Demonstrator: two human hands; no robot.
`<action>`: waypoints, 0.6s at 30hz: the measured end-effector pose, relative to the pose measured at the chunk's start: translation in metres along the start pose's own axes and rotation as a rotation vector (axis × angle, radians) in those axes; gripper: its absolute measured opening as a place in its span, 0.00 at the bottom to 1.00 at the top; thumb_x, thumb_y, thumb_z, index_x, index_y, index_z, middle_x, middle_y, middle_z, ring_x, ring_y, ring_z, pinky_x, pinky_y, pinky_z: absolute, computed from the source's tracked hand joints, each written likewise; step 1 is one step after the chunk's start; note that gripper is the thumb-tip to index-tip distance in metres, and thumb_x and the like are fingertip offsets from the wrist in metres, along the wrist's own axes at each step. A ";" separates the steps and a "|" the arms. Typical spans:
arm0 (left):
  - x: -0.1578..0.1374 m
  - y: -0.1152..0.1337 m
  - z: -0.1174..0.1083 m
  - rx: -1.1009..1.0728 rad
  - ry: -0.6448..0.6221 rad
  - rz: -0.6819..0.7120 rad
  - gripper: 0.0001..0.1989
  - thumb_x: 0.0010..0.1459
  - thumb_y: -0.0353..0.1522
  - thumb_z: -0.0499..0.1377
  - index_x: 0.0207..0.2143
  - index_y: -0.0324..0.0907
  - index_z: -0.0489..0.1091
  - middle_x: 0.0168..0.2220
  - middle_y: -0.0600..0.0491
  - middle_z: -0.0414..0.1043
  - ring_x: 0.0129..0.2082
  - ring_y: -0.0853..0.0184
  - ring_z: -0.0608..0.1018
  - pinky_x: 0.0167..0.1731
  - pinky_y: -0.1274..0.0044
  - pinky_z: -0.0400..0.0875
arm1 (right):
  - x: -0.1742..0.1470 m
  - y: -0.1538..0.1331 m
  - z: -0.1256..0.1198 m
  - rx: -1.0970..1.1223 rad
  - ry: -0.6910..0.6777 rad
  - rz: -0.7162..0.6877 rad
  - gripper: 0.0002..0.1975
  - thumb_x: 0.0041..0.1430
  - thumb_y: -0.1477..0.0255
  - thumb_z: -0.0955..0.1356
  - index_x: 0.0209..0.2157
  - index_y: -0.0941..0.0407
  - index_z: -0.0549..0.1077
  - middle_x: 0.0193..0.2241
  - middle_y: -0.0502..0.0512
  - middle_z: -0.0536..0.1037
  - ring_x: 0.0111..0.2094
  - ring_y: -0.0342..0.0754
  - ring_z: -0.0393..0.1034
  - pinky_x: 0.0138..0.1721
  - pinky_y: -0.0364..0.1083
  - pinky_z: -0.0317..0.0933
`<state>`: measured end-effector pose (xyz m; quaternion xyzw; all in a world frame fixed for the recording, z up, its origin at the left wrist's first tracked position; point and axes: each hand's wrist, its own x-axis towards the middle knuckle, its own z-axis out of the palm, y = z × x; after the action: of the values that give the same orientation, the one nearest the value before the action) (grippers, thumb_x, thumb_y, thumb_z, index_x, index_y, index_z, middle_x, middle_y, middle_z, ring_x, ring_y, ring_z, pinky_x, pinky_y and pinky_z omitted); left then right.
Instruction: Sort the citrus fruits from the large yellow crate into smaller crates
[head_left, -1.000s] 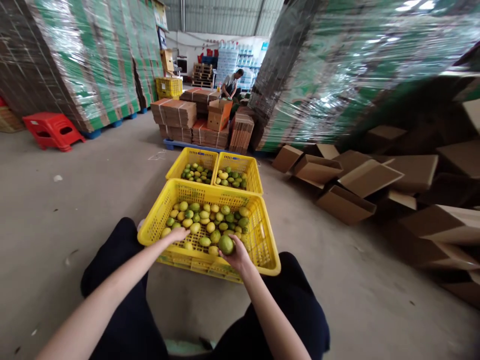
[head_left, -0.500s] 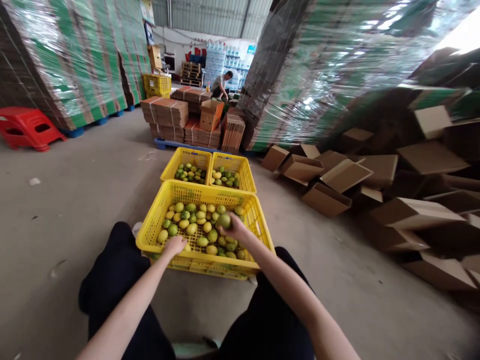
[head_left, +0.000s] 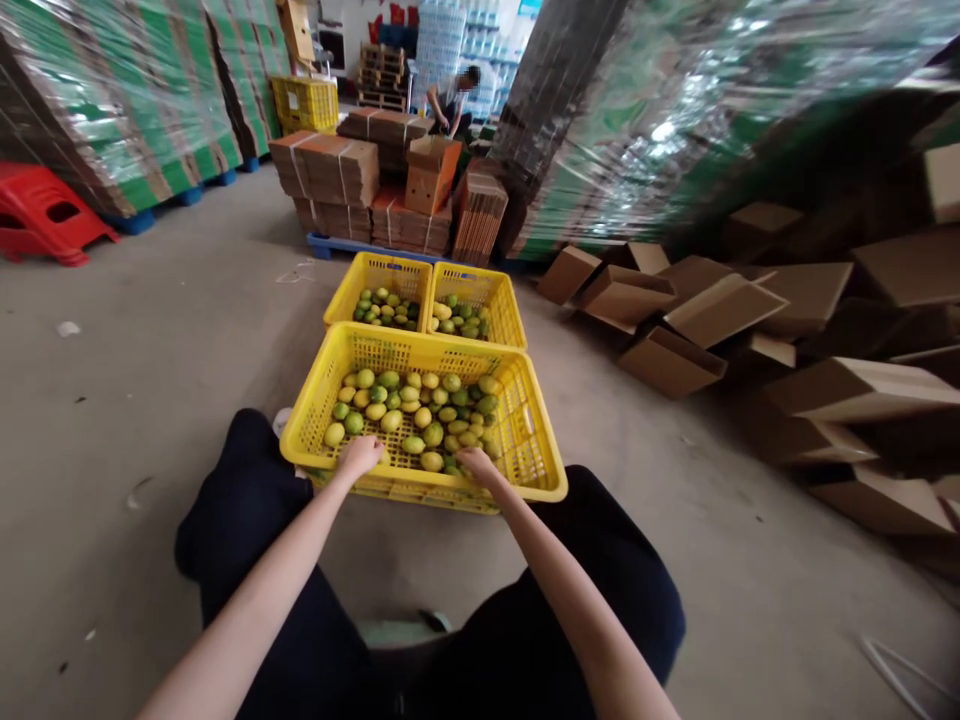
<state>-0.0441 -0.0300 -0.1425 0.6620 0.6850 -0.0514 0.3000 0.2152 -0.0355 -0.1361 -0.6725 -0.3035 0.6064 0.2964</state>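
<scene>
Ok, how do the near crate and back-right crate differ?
The near crate looks larger in view; the back-right crate is farther off and looks smaller. The left hand and right hand are at the near crate, neither at the back-right crate. More fruit shows in the near crate than in the back-right crate. Both are yellow with perforated walls, holding green and yellow fruit.

Green and yellow fruits (head_left: 391,421) lie loosely scattered inside a perforated yellow crate (head_left: 420,484).

Fruit (head_left: 391,421) in a crate (head_left: 420,482) — at the hands (head_left: 360,457)
Beyond the hands, two more crates (head_left: 510,310) — cartons (head_left: 671,362) off right.
</scene>
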 end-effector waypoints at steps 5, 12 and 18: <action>-0.002 0.004 -0.001 0.002 0.010 -0.004 0.19 0.69 0.36 0.47 0.45 0.41 0.77 0.49 0.42 0.80 0.47 0.56 0.80 0.41 0.73 0.68 | 0.030 0.003 -0.004 -0.187 0.036 0.014 0.15 0.67 0.65 0.68 0.52 0.56 0.73 0.53 0.58 0.75 0.49 0.52 0.73 0.49 0.54 0.71; -0.006 0.012 0.002 -0.005 0.041 -0.016 0.17 0.69 0.34 0.48 0.43 0.41 0.76 0.45 0.42 0.80 0.43 0.57 0.81 0.38 0.73 0.66 | 0.082 0.007 0.012 -0.400 0.062 -0.098 0.21 0.51 0.84 0.72 0.46 0.55 0.72 0.50 0.60 0.74 0.62 0.58 0.59 0.52 0.48 0.62; -0.003 0.015 0.011 -0.039 0.054 -0.048 0.15 0.68 0.34 0.48 0.38 0.45 0.74 0.39 0.46 0.81 0.39 0.59 0.80 0.35 0.74 0.64 | 0.152 0.019 0.038 -0.573 0.069 -0.086 0.27 0.48 0.83 0.72 0.51 0.56 0.70 0.57 0.68 0.70 0.66 0.64 0.51 0.63 0.59 0.48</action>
<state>-0.0267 -0.0357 -0.1454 0.6407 0.7092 -0.0275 0.2929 0.1907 0.0706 -0.2508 -0.7356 -0.4803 0.4596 0.1301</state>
